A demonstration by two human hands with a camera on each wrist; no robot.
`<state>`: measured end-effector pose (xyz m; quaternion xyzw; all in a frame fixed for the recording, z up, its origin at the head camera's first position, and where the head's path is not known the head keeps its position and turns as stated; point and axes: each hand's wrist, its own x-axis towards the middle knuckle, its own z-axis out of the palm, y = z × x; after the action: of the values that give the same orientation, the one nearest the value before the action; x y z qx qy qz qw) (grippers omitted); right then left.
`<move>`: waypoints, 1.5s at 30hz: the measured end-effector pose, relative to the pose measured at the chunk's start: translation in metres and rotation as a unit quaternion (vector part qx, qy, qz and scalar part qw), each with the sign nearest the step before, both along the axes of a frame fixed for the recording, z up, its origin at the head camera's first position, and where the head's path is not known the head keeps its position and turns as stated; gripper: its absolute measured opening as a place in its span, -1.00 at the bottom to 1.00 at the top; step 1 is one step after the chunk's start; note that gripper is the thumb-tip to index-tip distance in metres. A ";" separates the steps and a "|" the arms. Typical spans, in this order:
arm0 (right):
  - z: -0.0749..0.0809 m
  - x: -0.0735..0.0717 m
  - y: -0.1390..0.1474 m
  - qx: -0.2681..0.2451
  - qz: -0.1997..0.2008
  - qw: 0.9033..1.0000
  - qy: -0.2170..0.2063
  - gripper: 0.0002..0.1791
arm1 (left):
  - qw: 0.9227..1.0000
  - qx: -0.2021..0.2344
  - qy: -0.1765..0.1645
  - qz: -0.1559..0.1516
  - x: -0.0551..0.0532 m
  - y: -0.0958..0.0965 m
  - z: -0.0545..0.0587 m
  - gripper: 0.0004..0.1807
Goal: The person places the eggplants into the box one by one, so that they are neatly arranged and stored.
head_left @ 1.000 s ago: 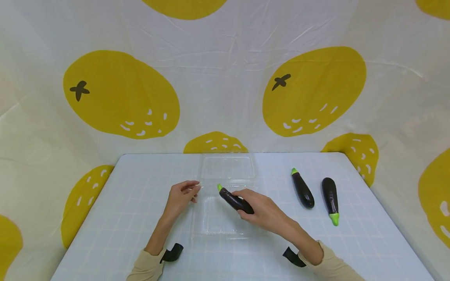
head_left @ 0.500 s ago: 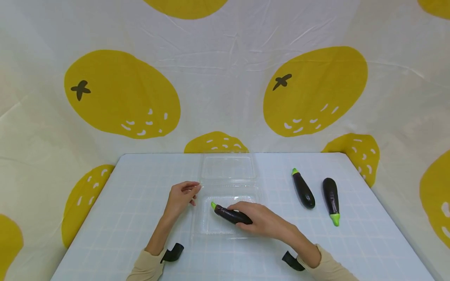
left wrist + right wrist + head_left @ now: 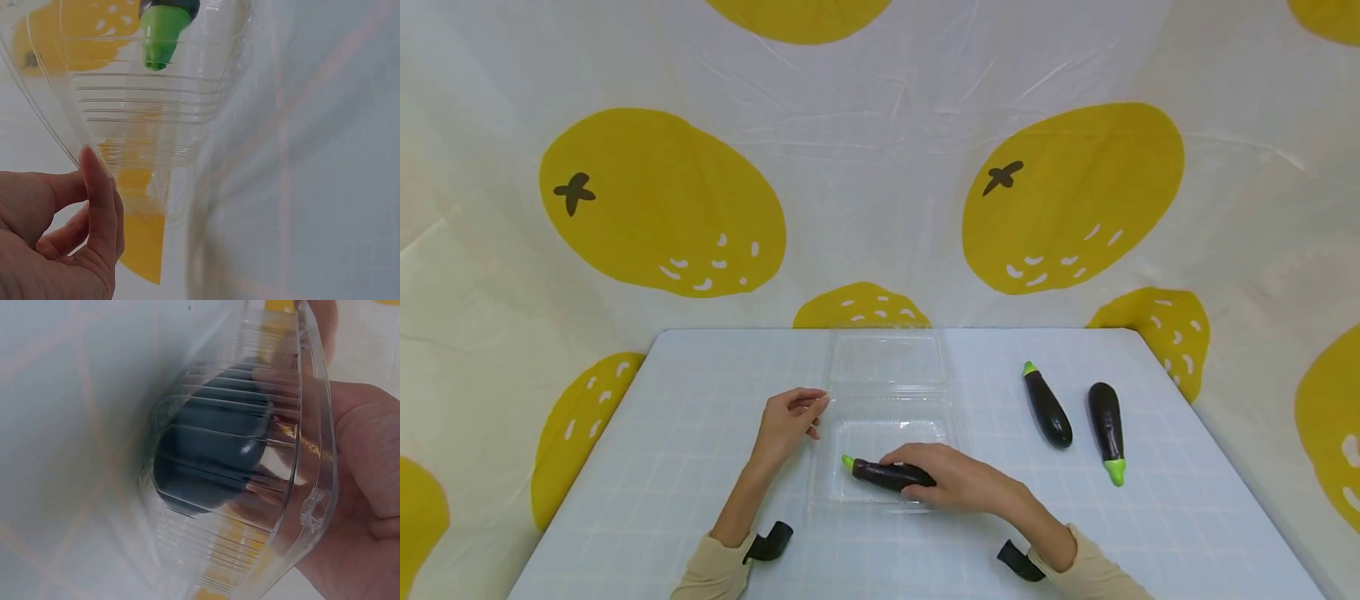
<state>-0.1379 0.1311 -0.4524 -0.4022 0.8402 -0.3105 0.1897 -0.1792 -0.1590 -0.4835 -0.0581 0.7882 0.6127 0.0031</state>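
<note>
My right hand [image 3: 958, 479] grips a dark purple eggplant [image 3: 883, 475] with a bright green stem end, low inside the front half of a clear plastic clamshell container [image 3: 833, 500]. Through the ribbed wall in the right wrist view, the eggplant's rounded end [image 3: 206, 447] shows close to the container's bottom. The green tip [image 3: 164, 37] points left, toward the left wall. My left hand [image 3: 786, 425] pinches the container's left rim near the hinge, thumb and forefinger meeting at the edge. The container's lid [image 3: 887, 358] lies flipped back, away from me.
To the right of the container lie two more eggplants, one with its green end away from me [image 3: 1048, 408] and one with it toward me [image 3: 1105, 421]. A pale checked cloth [image 3: 700, 433] covers the table. Behind stands a sheet printed with yellow fruit.
My right hand has lowered the eggplant toward me into the container's front half, turning it closer to sideways. My left hand has stayed at the rim.
</note>
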 end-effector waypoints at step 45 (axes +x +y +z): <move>0.005 -0.010 0.040 -0.090 -0.088 0.988 0.086 -0.68 | 1.000 0.003 0.008 -0.012 -0.001 0.000 -0.001 -0.73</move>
<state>-0.1484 0.1710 -0.4475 -0.3678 0.8539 -0.3647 0.0517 -0.1802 -0.1593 -0.4847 -0.0438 0.7871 0.6152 0.0046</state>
